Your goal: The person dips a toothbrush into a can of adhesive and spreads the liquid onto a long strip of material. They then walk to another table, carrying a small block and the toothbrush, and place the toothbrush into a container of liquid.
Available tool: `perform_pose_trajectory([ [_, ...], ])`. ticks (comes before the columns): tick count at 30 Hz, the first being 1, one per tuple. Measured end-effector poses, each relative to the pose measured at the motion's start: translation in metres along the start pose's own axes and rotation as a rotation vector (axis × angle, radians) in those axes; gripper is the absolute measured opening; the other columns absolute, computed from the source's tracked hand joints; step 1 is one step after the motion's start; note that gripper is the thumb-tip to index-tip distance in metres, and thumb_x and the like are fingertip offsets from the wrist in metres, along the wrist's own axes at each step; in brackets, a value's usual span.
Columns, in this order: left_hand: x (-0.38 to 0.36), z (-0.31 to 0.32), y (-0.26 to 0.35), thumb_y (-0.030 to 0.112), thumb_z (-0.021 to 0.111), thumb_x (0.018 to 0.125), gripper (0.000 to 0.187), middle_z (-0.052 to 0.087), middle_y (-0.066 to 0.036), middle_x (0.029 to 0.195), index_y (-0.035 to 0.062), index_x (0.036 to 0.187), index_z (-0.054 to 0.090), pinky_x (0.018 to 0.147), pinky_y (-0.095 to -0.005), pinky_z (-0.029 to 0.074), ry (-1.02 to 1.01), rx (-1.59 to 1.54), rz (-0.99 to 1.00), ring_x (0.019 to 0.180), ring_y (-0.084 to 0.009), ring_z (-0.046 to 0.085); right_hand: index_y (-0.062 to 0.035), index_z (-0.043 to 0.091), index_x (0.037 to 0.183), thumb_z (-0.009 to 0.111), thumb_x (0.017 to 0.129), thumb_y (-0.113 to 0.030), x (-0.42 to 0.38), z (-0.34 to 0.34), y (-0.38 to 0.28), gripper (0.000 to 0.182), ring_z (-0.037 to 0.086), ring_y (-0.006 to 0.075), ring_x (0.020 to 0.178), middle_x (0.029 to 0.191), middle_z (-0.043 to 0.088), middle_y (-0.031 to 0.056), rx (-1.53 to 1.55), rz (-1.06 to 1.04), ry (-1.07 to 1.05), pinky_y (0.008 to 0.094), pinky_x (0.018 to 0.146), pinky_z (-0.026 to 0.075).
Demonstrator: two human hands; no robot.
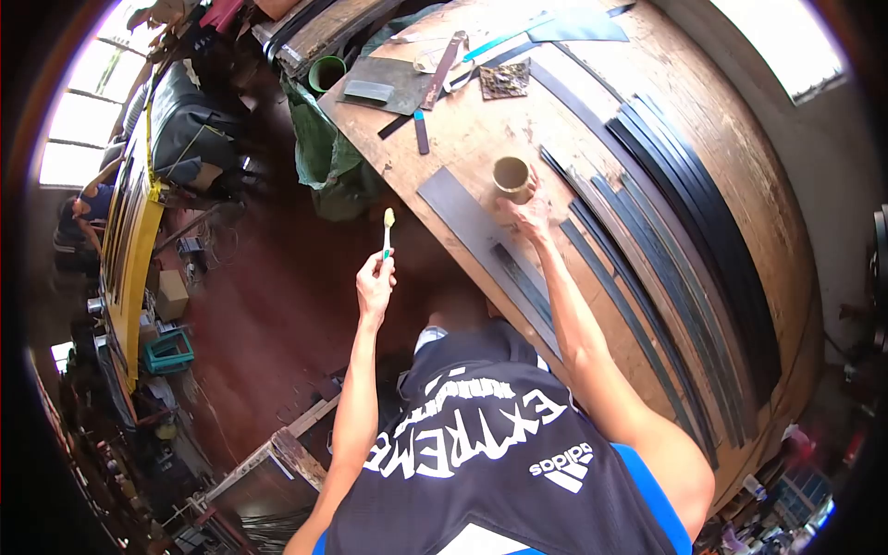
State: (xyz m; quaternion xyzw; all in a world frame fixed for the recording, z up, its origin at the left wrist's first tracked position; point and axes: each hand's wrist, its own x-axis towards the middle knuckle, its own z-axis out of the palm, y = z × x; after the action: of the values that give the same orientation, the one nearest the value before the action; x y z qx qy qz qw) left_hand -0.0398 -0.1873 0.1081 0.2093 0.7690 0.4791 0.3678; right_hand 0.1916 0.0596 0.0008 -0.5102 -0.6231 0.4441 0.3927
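Note:
My left hand (375, 285) is closed on the handle of a toothbrush (388, 231), held upright over the dark floor beside the table. Its pale yellowish bristles point up. My right hand (527, 211) is wrapped round the side of a small round cup (511, 176), which is at the wooden table (444, 139); whether it touches the top I cannot tell. The cup's open mouth faces me. Below the cup a wide dark strip (472, 222) lies along the table's edge. Several long black strips (647, 268) lie to the right of my right hand.
At the table's far end are a dark plate (384, 88), a brown strip (446, 69) and a stained square piece (504, 80). A green bag (319, 148) hangs beside the table. Another person (92, 203) is at the far left, near a yellow frame (134, 268).

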Motion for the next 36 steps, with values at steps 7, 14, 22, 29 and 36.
perform_pose_trajectory([
  [7, 0.127, 0.037, 0.025, 0.014, 0.06, 0.101, 0.031, 0.059, 0.004, 0.08, 0.0049, 0.13, 0.065, 0.055, -0.0188, 0.04, -0.194, -0.011, 0.074, 0.064, -0.0023, 0.051, -0.004, 0.06, 0.126, 0.083, 0.074, -0.019, 0.01, 0.009, -0.046, 0.059, 0.067, 0.0233, 0.102, 0.111, 0.07, 0.0119, 0.003, 0.15, -0.104, 0.0345, 0.091, 0.053],
  [14, 0.234, 0.1, 0.068, 0.009, 0.061, 0.098, 0.027, 0.064, 0.001, 0.087, 0.0015, 0.123, 0.066, 0.066, -0.0202, 0.046, -0.722, -0.229, 0.041, 0.076, -0.0053, 0.056, -0.0046, 0.06, 0.128, 0.089, 0.067, -0.021, -0.005, 0.027, -0.137, 0.069, 0.063, 0.0227, 0.112, 0.121, 0.066, 0.0125, -0.037, 0.254, -0.168, 0.0359, 0.1, 0.049],
  [22, 0.274, 0.156, 0.13, 0.014, 0.068, 0.094, 0.023, 0.068, -0.002, 0.092, 0.0024, 0.113, 0.069, 0.073, -0.0268, 0.05, -1.176, -0.068, 0.188, 0.081, -0.0093, 0.06, -0.0034, 0.061, 0.122, 0.089, 0.068, -0.009, 0.019, 0.062, -0.182, 0.061, 0.064, 0.0181, 0.105, 0.114, 0.068, 0.0071, 0.214, 0.305, 0.009, 0.0333, 0.095, 0.05],
  [29, 0.4, 0.244, 0.157, 0.033, 0.062, 0.093, 0.029, 0.072, -0.02, 0.088, 0.0081, 0.102, 0.072, 0.072, -0.0469, 0.054, -0.384, 0.514, 0.616, 0.082, -0.0364, 0.071, -0.0024, 0.061, 0.119, 0.088, 0.071, -0.007, -0.024, 0.06, -0.181, 0.055, 0.065, 0.0181, 0.1, 0.109, 0.069, 0.0073, 0.015, 0.297, 0.204, 0.0333, 0.091, 0.051],
  [36, 0.435, 0.305, 0.137, 0.031, 0.071, 0.084, 0.032, 0.07, -0.019, 0.1, 0.0024, 0.098, 0.068, 0.075, -0.0497, 0.056, -0.304, 0.685, 0.649, 0.09, -0.0396, 0.07, -0.0023, 0.061, 0.118, 0.087, 0.074, -0.009, -0.102, 0.064, -0.192, 0.052, 0.065, 0.0175, 0.096, 0.104, 0.068, 0.006, -0.049, 0.481, 0.328, 0.0325, 0.089, 0.051],
])
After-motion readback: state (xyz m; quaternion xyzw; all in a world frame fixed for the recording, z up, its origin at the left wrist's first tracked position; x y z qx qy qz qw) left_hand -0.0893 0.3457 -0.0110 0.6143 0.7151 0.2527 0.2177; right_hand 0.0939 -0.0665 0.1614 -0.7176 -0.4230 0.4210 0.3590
